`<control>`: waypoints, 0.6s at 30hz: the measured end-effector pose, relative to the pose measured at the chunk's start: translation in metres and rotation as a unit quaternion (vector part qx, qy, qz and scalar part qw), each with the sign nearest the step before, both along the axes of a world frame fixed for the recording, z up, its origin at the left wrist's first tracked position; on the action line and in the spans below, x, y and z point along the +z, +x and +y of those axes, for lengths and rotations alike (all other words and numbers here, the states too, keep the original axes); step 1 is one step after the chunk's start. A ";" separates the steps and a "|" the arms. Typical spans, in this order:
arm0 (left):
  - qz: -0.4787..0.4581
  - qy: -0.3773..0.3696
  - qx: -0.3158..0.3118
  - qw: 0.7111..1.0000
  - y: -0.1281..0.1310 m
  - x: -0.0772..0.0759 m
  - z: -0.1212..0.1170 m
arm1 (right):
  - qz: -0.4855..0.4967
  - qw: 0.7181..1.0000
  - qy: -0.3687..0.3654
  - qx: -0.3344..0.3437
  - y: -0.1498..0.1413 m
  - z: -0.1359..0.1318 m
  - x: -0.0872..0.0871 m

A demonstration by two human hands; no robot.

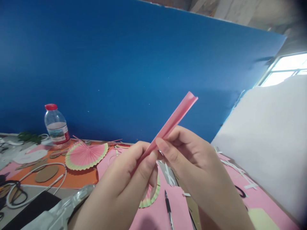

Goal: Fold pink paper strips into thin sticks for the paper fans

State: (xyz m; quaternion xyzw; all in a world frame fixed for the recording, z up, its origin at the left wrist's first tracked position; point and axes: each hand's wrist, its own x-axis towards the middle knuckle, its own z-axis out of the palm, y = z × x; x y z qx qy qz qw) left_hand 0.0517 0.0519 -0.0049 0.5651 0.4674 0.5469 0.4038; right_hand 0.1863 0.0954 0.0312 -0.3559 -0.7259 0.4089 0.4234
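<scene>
A narrow folded strip of pink paper [177,111] slants up to the right, held in the air between both hands. My left hand [127,182] pinches its lower end between thumb and fingers. Just above, my right hand [189,159] grips the strip with thumb and index finger. The strip's far end is partly spread, showing a trough-like fold. Behind and below my left hand, a pleated pink paper fan with a yellow-green edge [151,199] is partly hidden. A black-gripped pen [168,206] lies on pink paper [179,198] under my hands.
Another pleated fan [86,155] rests on orange paper [79,179] at the left. Nearby are a red-capped bottle [57,127], a cardboard disc [46,173] and a white cable [62,182]. White paper strips [240,171] lie on the right. A blue wall [120,70] rises behind.
</scene>
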 end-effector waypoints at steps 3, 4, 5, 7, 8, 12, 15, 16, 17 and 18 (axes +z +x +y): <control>-0.008 0.007 0.006 1.000 -0.001 -0.001 0.000 | 0.002 1.000 0.001 -0.004 0.000 0.001 0.000; -0.006 0.008 0.005 1.000 -0.002 -0.001 -0.001 | 0.002 1.000 -0.001 -0.004 0.000 0.001 0.000; -0.003 0.011 0.002 1.000 -0.003 -0.001 -0.002 | 0.002 1.000 -0.003 -0.004 0.000 0.002 0.000; 0.006 0.015 -0.001 1.000 -0.003 -0.001 -0.003 | 0.003 1.000 -0.007 -0.006 0.000 0.001 0.001; 0.011 0.017 -0.002 1.000 -0.003 0.000 -0.004 | 0.004 1.000 -0.011 -0.006 -0.001 0.001 0.001; 0.015 0.008 0.010 1.000 0.000 0.002 -0.004 | 0.013 0.999 0.011 -0.030 -0.006 -0.004 0.000; 0.011 -0.001 -0.007 1.000 0.002 0.003 -0.003 | 0.033 0.996 0.032 -0.074 -0.009 -0.006 -0.002; 0.010 -0.001 -0.012 1.000 0.002 0.002 -0.003 | 0.035 0.996 0.029 -0.071 -0.009 -0.006 -0.002; 0.010 0.004 -0.015 1.000 0.002 0.002 -0.003 | 0.033 0.998 0.025 -0.056 -0.009 -0.006 -0.002; 0.011 0.008 -0.016 1.000 0.001 0.002 -0.003 | 0.034 0.998 0.025 -0.042 -0.009 -0.006 -0.002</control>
